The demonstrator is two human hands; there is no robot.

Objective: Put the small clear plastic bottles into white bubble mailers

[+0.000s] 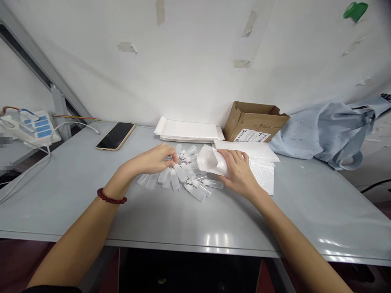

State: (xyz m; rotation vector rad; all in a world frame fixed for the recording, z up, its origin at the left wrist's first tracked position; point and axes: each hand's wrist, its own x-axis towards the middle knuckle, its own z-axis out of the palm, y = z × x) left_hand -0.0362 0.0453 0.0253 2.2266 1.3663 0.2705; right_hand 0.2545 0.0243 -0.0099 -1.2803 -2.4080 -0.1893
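Several small translucent plastic bottles (180, 177) lie in a loose pile at the middle of the grey table (171, 219). My left hand (152, 160) reaches into the pile, its fingertips pinched on one small bottle near the top. A dark red bead bracelet sits on that wrist. My right hand (238, 173) grips a white padded envelope (210, 160) with its open mouth turned toward the bottles. The envelope rests just right of the pile.
A phone (116, 136) lies face up at the back left. A stack of white envelopes (189, 131) sits by the wall, with an open cardboard box (255, 122) beside it. More envelopes (262, 167) lie under my right hand. A blue-grey bag (332, 130) fills the right; a device with cables (33, 128) stands far left.
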